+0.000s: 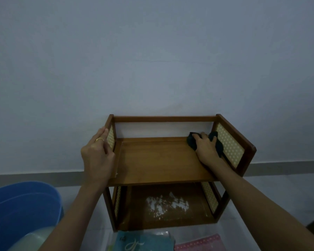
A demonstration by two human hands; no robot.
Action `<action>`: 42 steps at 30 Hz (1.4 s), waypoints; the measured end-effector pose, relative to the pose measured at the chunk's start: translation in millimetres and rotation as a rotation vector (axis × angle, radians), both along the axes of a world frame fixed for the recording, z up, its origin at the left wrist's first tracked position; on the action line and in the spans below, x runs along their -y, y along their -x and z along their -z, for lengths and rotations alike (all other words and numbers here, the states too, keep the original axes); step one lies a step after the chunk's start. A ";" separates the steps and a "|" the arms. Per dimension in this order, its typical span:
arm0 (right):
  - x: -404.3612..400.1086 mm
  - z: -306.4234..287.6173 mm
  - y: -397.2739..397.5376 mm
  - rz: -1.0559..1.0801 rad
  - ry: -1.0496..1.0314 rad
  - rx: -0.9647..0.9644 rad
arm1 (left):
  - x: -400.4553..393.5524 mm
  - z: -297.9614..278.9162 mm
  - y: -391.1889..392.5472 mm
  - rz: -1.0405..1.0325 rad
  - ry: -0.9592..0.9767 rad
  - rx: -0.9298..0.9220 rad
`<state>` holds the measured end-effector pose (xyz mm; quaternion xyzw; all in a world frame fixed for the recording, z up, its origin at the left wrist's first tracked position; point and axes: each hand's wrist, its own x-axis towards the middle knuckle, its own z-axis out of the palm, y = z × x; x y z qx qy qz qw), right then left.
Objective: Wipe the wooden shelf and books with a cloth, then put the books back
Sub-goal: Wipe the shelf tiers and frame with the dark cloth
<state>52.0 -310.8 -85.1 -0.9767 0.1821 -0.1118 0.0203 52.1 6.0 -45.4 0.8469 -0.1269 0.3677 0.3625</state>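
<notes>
The cloth (194, 143) is a dark, bunched rag lying in the far right corner of the shelf's (161, 160) top board, touching the right side panel. The right hand (206, 147) lies on top of it, fingers spread and bent over it, pressing it down; dark folds stick out on both sides of the hand. The board's long axis runs left to right, so all the unwiped run lies to the left of those fingers, and I'd judge the next stroke should sweep that way. The right hand is the one on the job; the left hand (98, 151) only steadies, fingers wrapped round the left side panel.

The lower board (198, 218) carries a white smear, not yet wiped. The books (145, 240) lie on the floor just in front, beside a blue tub (25, 201).
</notes>
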 end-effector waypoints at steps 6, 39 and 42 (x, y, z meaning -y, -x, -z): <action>-22.3 -7.4 -12.2 0.115 -0.087 -0.029 | 0.8 -1.1 1.2 -0.017 0.022 -0.008; -205.2 -25.9 34.8 -0.701 -0.523 -0.149 | -3.4 -6.5 3.3 0.112 0.283 -0.052; -201.7 -34.4 26.4 -0.469 -0.810 0.066 | -1.8 -5.1 11.1 0.146 0.545 -0.170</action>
